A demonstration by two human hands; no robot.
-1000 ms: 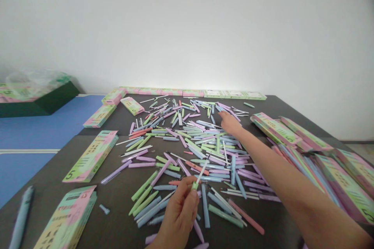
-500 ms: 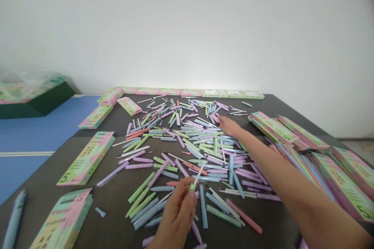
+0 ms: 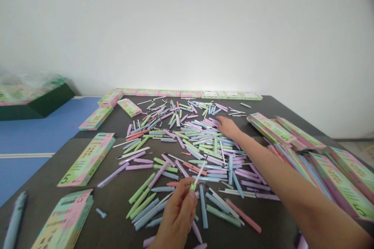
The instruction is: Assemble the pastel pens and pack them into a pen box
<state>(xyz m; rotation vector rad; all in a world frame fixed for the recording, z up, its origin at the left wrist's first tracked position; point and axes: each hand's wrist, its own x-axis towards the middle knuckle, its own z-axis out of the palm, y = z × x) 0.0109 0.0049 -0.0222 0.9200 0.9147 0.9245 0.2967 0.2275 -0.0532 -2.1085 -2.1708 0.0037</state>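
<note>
A heap of pastel pens (image 3: 193, 144), pen barrels and thin white refills lies spread over the dark table (image 3: 117, 198). My left hand (image 3: 178, 214) is near the front edge, fingers pinched on a white refill with a green tip (image 3: 197, 177) that points up and away. My right hand (image 3: 229, 126) is stretched far out over the back of the heap, palm down, fingers resting on the pens there. I cannot make out whether it holds one.
Flat green-and-pink pen boxes (image 3: 87, 159) lie at the left, along the back edge (image 3: 228, 95) and stacked at the right (image 3: 292, 132). A blue pen (image 3: 14, 218) lies at the front left corner. A blue surface (image 3: 35, 132) and a dark green box (image 3: 37, 101) sit further left.
My right hand has drawn slightly back toward me across the far pens. My left hand keeps the refill in about the same place.
</note>
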